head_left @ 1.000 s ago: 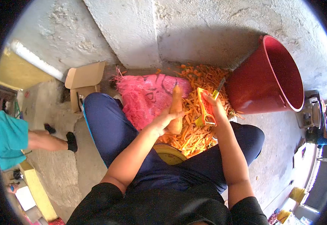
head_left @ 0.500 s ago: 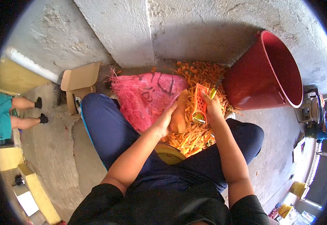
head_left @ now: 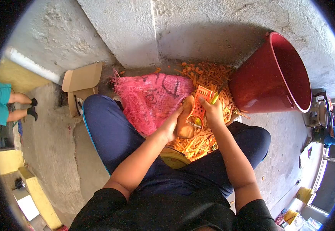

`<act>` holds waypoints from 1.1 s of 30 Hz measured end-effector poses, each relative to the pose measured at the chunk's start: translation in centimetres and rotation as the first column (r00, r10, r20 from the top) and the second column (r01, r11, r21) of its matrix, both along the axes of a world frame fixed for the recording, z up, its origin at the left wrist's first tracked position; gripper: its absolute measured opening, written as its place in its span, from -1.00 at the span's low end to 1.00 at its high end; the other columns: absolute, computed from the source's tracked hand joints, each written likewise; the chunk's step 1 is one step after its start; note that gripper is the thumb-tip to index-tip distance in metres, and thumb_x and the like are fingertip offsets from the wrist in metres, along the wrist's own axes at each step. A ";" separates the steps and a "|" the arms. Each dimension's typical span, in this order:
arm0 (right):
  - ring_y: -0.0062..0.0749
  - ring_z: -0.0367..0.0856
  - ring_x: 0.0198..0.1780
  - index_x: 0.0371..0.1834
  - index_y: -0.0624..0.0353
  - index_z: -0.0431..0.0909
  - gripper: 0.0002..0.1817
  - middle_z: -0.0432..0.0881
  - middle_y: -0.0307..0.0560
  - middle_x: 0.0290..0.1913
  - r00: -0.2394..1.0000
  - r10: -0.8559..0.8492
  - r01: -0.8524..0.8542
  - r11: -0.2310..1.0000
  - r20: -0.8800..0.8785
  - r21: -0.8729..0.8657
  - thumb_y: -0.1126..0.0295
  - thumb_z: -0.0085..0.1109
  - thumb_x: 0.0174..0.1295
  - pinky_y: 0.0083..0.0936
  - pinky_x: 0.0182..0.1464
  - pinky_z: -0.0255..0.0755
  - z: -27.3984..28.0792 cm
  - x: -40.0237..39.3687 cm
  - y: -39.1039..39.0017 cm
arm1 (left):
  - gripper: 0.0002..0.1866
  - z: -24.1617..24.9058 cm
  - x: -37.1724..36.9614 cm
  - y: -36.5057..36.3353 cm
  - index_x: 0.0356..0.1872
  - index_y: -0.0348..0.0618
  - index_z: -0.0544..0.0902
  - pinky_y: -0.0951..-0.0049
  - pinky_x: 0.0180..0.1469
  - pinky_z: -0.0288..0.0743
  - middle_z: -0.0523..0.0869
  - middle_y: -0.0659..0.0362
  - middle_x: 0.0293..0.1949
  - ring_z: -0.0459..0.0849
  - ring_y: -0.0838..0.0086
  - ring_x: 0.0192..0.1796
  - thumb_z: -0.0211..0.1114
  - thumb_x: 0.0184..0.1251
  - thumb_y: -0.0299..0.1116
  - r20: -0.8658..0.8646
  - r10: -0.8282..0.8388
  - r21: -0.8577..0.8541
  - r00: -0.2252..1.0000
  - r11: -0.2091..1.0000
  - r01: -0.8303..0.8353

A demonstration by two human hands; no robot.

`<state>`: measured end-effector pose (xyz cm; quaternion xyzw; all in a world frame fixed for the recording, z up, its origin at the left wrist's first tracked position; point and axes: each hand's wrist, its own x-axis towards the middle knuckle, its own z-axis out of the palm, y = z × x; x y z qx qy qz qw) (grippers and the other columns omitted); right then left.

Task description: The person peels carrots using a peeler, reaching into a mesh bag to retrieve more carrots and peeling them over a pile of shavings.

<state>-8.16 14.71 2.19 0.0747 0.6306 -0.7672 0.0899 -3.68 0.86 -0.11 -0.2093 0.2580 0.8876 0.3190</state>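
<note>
My left hand (head_left: 170,126) is wrapped round the side of a thick orange carrot (head_left: 184,130). In my right hand (head_left: 214,114) is an orange plastic peeler (head_left: 199,104) with slots and holes, its blade end lying against or just over the carrot. A yellow-handled knife (head_left: 215,98) also sticks out of that hand, its dark blade pointing away from me. Below both hands, a heap of orange peelings (head_left: 198,148) covers a yellowish basin (head_left: 172,158) between my legs. More peelings (head_left: 208,71) spread out by the wall.
A pink mesh sack (head_left: 152,96) with black markings lies left of the carrot. On the right leans a large dark red tub (head_left: 256,84). An open cardboard box (head_left: 82,81) stands beyond my left knee. Another person's legs (head_left: 21,106) show at far left.
The peeler has moved left and tilted, from beside the carrot onto or close over it. The carrot has shifted slightly. The other person's legs at far left have moved a little.
</note>
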 end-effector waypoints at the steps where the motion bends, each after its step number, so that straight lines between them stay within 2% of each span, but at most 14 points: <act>1: -0.58 0.53 -0.38 -0.22 0.27 0.44 -0.81 0.57 -0.18 -0.35 1.000 0.009 -0.009 0.999 -0.004 0.034 0.47 0.08 0.09 -0.61 -0.34 0.43 0.4 0.1 -0.2 | -0.60 -0.5 -0.1 0.0 -0.03 -0.17 0.42 0.28 -0.01 0.42 0.57 0.15 -0.14 0.55 0.38 -0.11 -0.01 0.21 -0.12 -0.009 -0.018 -0.004 1.000 1.000 0.018; 4: -0.61 0.51 -0.40 -0.23 0.26 0.45 -0.82 0.57 -0.21 -0.38 0.997 0.054 -0.046 0.990 -0.053 0.131 0.47 0.08 0.09 -0.63 -0.35 0.43 1.4 0.6 -0.6 | -0.60 -1.1 -0.2 -0.2 -0.01 -0.16 0.40 0.28 -0.04 0.44 0.56 0.13 -0.12 0.55 0.38 -0.11 -0.07 0.25 -0.12 -0.049 -0.078 -0.022 0.996 0.997 0.077; 8: -0.62 0.51 -0.40 -0.22 0.25 0.44 -0.81 0.57 -0.22 -0.37 0.999 0.035 -0.031 0.990 -0.025 0.141 0.49 0.09 0.08 -0.64 -0.33 0.42 2.1 1.1 -1.3 | -0.59 -0.6 -0.1 -0.4 0.01 -0.14 0.38 0.30 -0.09 0.48 0.54 0.13 -0.10 0.56 0.38 -0.12 -0.14 0.29 -0.10 -0.022 -0.105 -0.067 0.994 0.992 0.103; 10: -0.62 0.50 -0.39 -0.22 0.25 0.43 -0.81 0.57 -0.22 -0.37 0.998 0.032 -0.028 0.996 -0.052 0.079 0.50 0.10 0.08 -0.64 -0.33 0.41 1.7 1.2 -1.6 | -0.59 -1.0 -0.2 -0.1 0.01 -0.13 0.38 0.32 -0.10 0.48 0.55 0.14 -0.11 0.56 0.38 -0.12 -0.17 0.30 -0.09 -0.009 -0.037 0.007 0.999 0.999 0.037; 14: -0.58 0.51 -0.37 -0.25 0.26 0.42 -0.81 0.57 -0.16 -0.39 0.986 0.058 -0.015 0.964 -0.155 0.266 0.49 0.11 0.06 -0.62 -0.30 0.40 1.3 1.4 -1.9 | -0.58 -0.6 -0.1 0.2 0.02 -0.11 0.37 0.34 -0.09 0.48 0.55 0.15 -0.11 0.56 0.39 -0.13 -0.20 0.31 -0.06 0.036 0.045 0.083 0.998 0.995 -0.048; 17: -0.53 0.52 -0.37 -0.25 0.26 0.42 -0.78 0.57 -0.11 -0.39 0.989 0.040 -0.001 0.965 -0.145 0.260 0.49 0.14 0.02 -0.58 -0.28 0.40 1.0 1.4 -2.0 | -0.56 -1.2 -0.2 0.2 0.04 -0.10 0.35 0.35 -0.08 0.47 0.54 0.15 -0.10 0.56 0.40 -0.14 -0.20 0.31 -0.05 0.096 0.030 0.048 0.995 0.998 -0.034; 20: -0.46 0.52 -0.35 -0.25 0.26 0.41 -0.75 0.56 -0.05 -0.38 0.981 0.072 0.000 0.927 -0.180 0.374 0.47 0.17 -0.01 -0.53 -0.26 0.39 0.4 1.2 -1.7 | -0.55 -0.6 0.2 0.3 0.04 -0.13 0.35 0.37 -0.03 0.43 0.53 0.15 -0.08 0.54 0.42 -0.11 -0.18 0.31 -0.03 -0.055 -0.003 -0.074 0.998 0.997 -0.001; 23: -0.39 0.51 -0.34 -0.26 0.26 0.41 -0.72 0.55 -0.02 -0.39 0.946 -0.017 0.176 0.866 -0.323 0.467 0.44 0.20 -0.04 -0.48 -0.26 0.38 -0.3 -0.5 0.1 | -0.54 -2.0 0.3 -0.4 0.04 -0.17 0.35 0.40 0.01 0.39 0.51 0.14 -0.04 0.52 0.44 -0.06 -0.14 0.29 -0.04 -0.089 -0.113 -0.042 0.990 0.993 0.110; 26: -0.39 0.49 -0.37 -0.30 0.26 0.40 -0.75 0.53 -0.02 -0.41 0.843 -0.185 0.484 0.671 -0.506 0.561 0.43 0.20 -0.03 -0.48 -0.29 0.37 -1.0 -4.7 4.2 | -0.54 0.9 1.5 -0.2 0.05 -0.19 0.34 0.39 0.05 0.35 0.49 0.14 -0.03 0.49 0.43 -0.03 -0.07 0.27 -0.06 -0.144 -0.146 -0.179 0.979 0.977 0.119; 27: -0.42 0.48 -0.39 -0.31 0.26 0.40 -0.76 0.53 -0.04 -0.42 0.809 -0.243 0.558 0.604 -0.536 0.569 0.43 0.20 -0.01 -0.50 -0.31 0.37 -0.8 -5.5 5.4 | -0.54 1.1 1.5 -0.2 0.05 -0.18 0.34 0.38 0.05 0.35 0.49 0.14 -0.03 0.49 0.42 -0.03 -0.05 0.26 -0.07 -0.150 -0.146 -0.163 0.978 0.979 0.121; 29: -0.50 0.46 -0.40 -0.29 0.26 0.41 -0.78 0.53 -0.10 -0.42 0.830 -0.385 0.534 0.755 -0.403 0.379 0.42 0.17 0.03 -0.56 -0.32 0.36 0.0 -5.8 6.3 | -0.53 1.4 1.4 -0.5 0.06 -0.17 0.33 0.37 0.05 0.34 0.49 0.14 -0.03 0.50 0.41 -0.04 -0.01 0.24 -0.08 -0.166 -0.142 -0.129 0.976 0.984 0.121; 30: -0.56 0.44 -0.37 -0.27 0.25 0.42 -0.79 0.53 -0.17 -0.39 0.847 -0.377 0.510 0.777 -0.375 0.370 0.41 0.14 0.06 -0.61 -0.30 0.34 0.7 -5.5 5.9 | -0.52 0.1 1.5 -0.9 0.06 -0.17 0.33 0.36 0.07 0.33 0.49 0.14 -0.01 0.50 0.41 -0.03 0.03 0.21 -0.07 0.011 -0.160 -0.024 0.987 0.987 0.160; 33: -0.59 0.44 -0.31 -0.24 0.24 0.42 -0.80 0.53 -0.19 -0.33 0.918 -0.245 0.332 0.905 -0.311 0.267 0.41 0.11 0.09 -0.63 -0.23 0.32 1.8 -3.0 3.0 | -0.52 -0.4 1.1 -1.1 0.05 -0.17 0.35 0.35 0.04 0.37 0.51 0.13 -0.05 0.52 0.40 -0.06 0.03 0.21 -0.06 0.066 -0.187 0.008 0.980 0.982 0.187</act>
